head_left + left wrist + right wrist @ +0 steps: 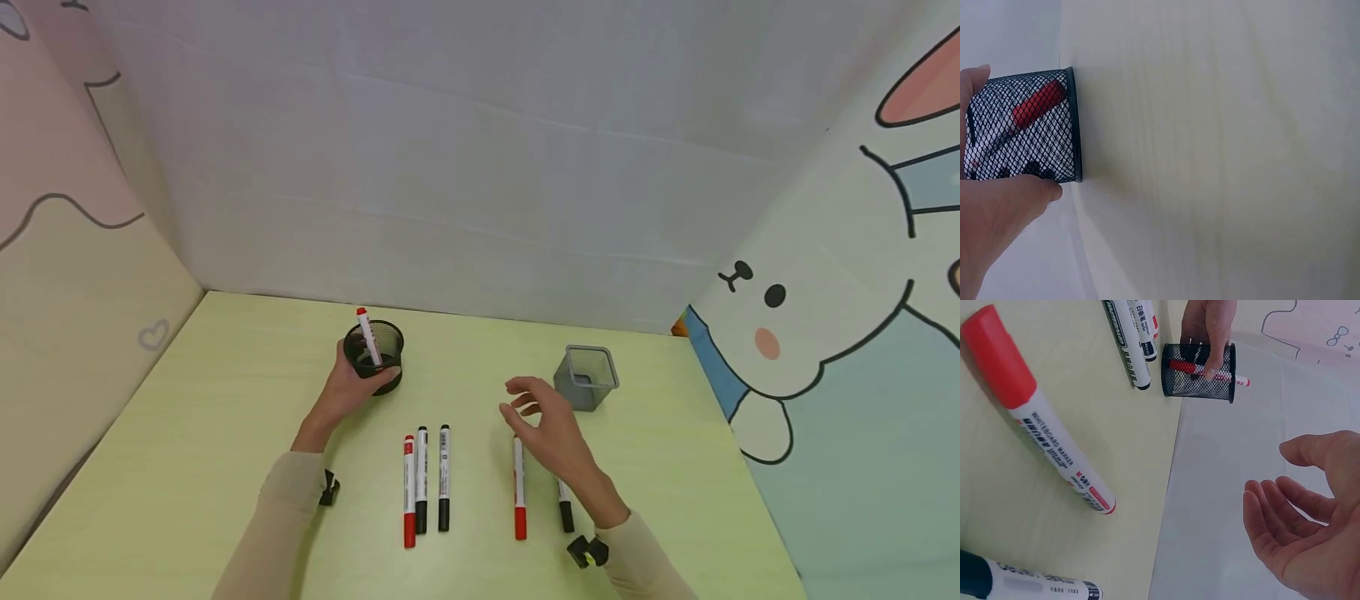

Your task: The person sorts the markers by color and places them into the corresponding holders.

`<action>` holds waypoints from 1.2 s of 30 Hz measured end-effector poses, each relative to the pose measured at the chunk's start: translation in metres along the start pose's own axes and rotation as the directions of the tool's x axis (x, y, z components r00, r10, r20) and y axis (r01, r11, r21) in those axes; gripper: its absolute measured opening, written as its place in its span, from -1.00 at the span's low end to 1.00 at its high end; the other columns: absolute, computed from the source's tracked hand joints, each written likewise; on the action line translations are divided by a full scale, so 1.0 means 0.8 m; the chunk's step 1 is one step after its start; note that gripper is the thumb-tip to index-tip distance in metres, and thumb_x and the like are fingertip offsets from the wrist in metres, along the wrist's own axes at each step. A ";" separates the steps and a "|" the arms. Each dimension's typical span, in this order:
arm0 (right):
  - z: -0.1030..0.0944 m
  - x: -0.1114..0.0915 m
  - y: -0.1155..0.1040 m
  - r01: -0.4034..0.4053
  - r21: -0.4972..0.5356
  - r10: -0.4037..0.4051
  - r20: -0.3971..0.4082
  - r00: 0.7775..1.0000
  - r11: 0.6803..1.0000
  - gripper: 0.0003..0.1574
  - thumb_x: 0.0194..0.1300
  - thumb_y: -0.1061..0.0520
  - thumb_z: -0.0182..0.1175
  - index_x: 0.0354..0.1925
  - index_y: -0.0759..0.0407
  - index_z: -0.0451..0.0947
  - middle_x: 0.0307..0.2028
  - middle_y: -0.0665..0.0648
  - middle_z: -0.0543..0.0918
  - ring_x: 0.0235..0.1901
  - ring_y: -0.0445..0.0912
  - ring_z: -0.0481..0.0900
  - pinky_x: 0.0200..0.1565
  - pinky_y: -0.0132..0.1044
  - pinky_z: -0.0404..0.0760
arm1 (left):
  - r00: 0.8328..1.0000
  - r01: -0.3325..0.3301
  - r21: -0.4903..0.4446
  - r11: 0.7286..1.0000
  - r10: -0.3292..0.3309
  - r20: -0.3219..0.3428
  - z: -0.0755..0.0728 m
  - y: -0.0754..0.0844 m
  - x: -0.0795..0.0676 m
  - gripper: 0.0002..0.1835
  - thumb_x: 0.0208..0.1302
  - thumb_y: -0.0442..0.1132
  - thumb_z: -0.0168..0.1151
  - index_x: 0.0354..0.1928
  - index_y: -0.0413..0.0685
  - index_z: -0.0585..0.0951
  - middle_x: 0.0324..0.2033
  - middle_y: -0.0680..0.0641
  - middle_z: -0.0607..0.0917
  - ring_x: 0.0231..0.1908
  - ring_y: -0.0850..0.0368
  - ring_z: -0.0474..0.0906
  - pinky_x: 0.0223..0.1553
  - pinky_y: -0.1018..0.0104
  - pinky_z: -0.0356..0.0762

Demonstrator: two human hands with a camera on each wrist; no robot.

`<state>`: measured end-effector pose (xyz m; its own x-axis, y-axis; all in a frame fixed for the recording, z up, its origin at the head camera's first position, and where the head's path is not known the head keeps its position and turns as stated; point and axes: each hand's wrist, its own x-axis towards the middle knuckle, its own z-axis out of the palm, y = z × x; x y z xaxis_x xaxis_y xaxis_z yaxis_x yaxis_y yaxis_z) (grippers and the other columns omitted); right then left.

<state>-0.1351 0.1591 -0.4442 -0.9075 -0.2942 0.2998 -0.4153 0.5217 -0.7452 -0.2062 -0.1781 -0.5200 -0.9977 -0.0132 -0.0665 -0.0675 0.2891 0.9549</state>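
Note:
My left hand [348, 396] grips a round black mesh pen cup [391, 354] at the back left, its thumb along the near side. A red-capped whiteboard marker [370, 337] leans in the cup, cap end down; in the left wrist view the red cap [1039, 104] shows through the mesh. My right hand [553, 429] hovers over the table with fingers loosely bent and nothing between them. Below it lies another red-capped marker [520, 492]. A black-capped marker [566, 508] lies to its right, partly hidden by the wrist.
Just behind the right hand stands a square grey mesh cup [588, 392]. Between the arms lie a red-capped marker [409, 492] and two black-capped ones, a middle marker [422, 475] and a right-hand marker [444, 471]. A white wall [450, 167] closes the back.

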 end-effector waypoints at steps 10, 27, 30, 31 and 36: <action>-0.007 -0.026 0.006 -0.096 -0.010 0.096 -0.002 0.995 0.995 -0.60 0.31 0.27 0.40 0.09 0.24 0.58 -0.05 0.11 0.69 -0.16 -0.01 0.70 -0.12 -0.04 0.71 | 1.000 -0.001 -0.003 1.000 0.001 -0.004 0.002 -0.001 0.001 0.05 0.27 -0.12 0.48 0.53 -0.16 -0.07 0.40 -0.37 0.28 0.43 -0.28 0.19 0.43 -0.20 0.13; 0.007 -0.061 0.022 -0.248 -0.096 0.253 0.046 0.966 0.964 -0.60 0.29 0.32 0.38 0.07 0.37 0.57 -0.12 0.26 0.67 -0.24 0.01 0.68 -0.17 -0.10 0.72 | 1.000 0.002 -0.013 1.000 -0.001 0.005 0.001 -0.001 -0.001 0.07 0.27 -0.08 0.48 0.54 -0.16 -0.09 0.43 -0.37 0.26 0.46 -0.27 0.16 0.44 -0.20 0.12; 0.010 -0.067 0.023 -0.282 -0.095 0.289 0.073 0.954 0.955 -0.60 0.27 0.32 0.40 0.06 0.36 0.56 -0.15 0.24 0.66 -0.26 -0.01 0.67 -0.18 -0.12 0.71 | 1.000 -0.002 -0.018 1.000 0.002 0.010 0.000 0.000 -0.002 0.08 0.28 -0.08 0.48 0.55 -0.16 -0.10 0.43 -0.37 0.25 0.46 -0.27 0.15 0.44 -0.21 0.11; 0.011 -0.069 0.023 -0.294 -0.094 0.302 0.084 0.950 0.951 -0.59 0.27 0.32 0.41 0.06 0.35 0.56 -0.15 0.24 0.66 -0.27 -0.02 0.66 -0.18 -0.14 0.71 | 1.000 -0.002 -0.018 1.000 0.003 0.010 0.000 0.000 -0.002 0.08 0.28 -0.08 0.48 0.55 -0.16 -0.10 0.43 -0.38 0.25 0.46 -0.27 0.15 0.44 -0.21 0.11; 0.014 -0.075 0.026 -0.335 -0.130 0.352 0.135 0.926 0.933 -0.55 0.23 0.27 0.45 0.05 0.34 0.55 -0.16 0.18 0.65 -0.29 -0.09 0.62 -0.22 -0.23 0.66 | 1.000 0.001 -0.020 1.000 0.000 0.008 -0.001 0.001 -0.002 0.07 0.28 -0.08 0.48 0.54 -0.16 -0.09 0.43 -0.37 0.26 0.47 -0.26 0.15 0.44 -0.21 0.12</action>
<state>-0.0888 0.1783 -0.4844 -0.9782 -0.1972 -0.0648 -0.0914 0.6896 -0.7184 -0.2047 -0.1787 -0.5191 -0.9976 -0.0054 -0.0693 -0.0682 0.2702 0.9604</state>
